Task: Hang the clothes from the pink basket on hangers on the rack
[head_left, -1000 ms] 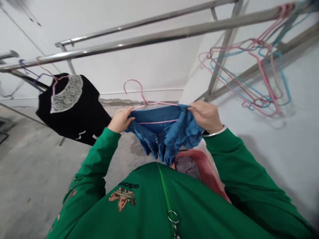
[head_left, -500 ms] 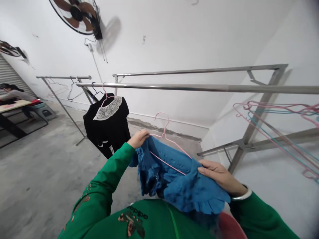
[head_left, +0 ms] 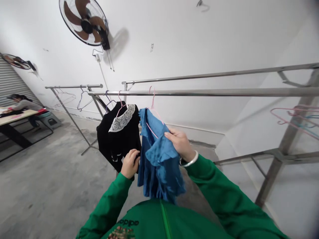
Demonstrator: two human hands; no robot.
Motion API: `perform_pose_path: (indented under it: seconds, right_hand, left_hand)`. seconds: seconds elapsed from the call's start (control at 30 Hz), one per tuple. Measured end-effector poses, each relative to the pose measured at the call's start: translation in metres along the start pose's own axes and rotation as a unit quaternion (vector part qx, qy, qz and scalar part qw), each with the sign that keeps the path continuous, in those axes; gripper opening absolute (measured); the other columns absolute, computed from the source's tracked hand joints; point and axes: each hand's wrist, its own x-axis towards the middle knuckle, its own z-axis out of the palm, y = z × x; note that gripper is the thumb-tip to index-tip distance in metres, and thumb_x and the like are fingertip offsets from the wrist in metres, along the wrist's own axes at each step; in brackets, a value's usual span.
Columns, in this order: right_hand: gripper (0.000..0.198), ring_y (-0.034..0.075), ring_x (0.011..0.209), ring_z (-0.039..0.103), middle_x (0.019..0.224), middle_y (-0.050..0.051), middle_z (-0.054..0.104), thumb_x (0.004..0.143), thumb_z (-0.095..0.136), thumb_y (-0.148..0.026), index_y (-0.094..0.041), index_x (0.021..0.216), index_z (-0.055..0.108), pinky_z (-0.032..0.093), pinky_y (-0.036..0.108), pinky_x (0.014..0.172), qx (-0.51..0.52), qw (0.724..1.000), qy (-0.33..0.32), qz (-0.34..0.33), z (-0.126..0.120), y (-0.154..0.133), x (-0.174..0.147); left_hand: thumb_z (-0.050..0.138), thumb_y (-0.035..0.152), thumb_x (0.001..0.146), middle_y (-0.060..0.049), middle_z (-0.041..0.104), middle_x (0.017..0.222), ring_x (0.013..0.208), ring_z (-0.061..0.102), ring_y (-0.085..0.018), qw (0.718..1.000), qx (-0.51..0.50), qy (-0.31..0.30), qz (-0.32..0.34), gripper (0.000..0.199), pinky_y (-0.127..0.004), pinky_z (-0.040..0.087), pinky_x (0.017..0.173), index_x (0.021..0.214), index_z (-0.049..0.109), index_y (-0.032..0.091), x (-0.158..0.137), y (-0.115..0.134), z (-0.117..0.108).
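A blue ruffled blouse (head_left: 161, 166) hangs on a pink wire hanger (head_left: 153, 99), whose hook is at the front metal rail (head_left: 199, 93). My right hand (head_left: 181, 143) grips the blouse at its right shoulder, near the collar. My left hand (head_left: 130, 164) is lower, at the blouse's left edge, with its fingers curled closed. Whether they pinch the blue cloth or the dark cloth behind is unclear. Just left of the blouse hangs a black top (head_left: 119, 136) with a white lace collar (head_left: 122, 119), on another pink hanger.
Pink and teal hangers (head_left: 294, 114) hang at the far right beside a metal rack post (head_left: 286, 146). A second rack (head_left: 74, 86) with hangers stands left. Fans (head_left: 86, 26) are mounted on the wall. A person (head_left: 22, 103) sits at a table (head_left: 15, 118) far left.
The blouse and its hanger have gone up and left to the rail, beside the black top. My left hand has left the collar and moved down. My right hand still grips the shoulder.
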Motion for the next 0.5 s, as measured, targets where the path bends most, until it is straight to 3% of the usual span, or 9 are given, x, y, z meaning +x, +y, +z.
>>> perform_pose_path:
  seconds: [0.23, 0.5]
  right_hand:
    - [0.024, 0.012, 0.057, 0.038, 0.056, -0.003, 0.04, 0.076, 0.047, -0.037, -0.02, 0.06, 0.042, 0.031, 0.026, 0.056, -0.127, 0.986, 0.05, -0.098, 0.079, 0.035, 0.072]
    - [0.027, 0.015, 0.058, 0.039, 0.056, -0.001, 0.039, 0.082, 0.043, -0.032, -0.022, 0.059, 0.032, 0.029, 0.028, 0.06, -0.245, 0.961, 0.096, -0.085, 0.116, 0.076, 0.092]
  left_hand:
    - [0.041, 0.026, 0.094, -0.011, 0.062, 0.106, 0.098, 0.065, -0.022, 0.999, 0.007, 0.009, -0.053, 0.024, -0.036, 0.057, 0.084, 0.108, 0.059, 0.023, -0.042, -0.042, -0.009]
    - [0.039, 0.026, 0.094, -0.01, 0.065, 0.101, 0.089, 0.067, -0.022, 0.998, 0.015, -0.024, -0.057, 0.023, -0.035, 0.058, 0.076, 0.102, 0.061, 0.024, -0.059, -0.063, -0.004]
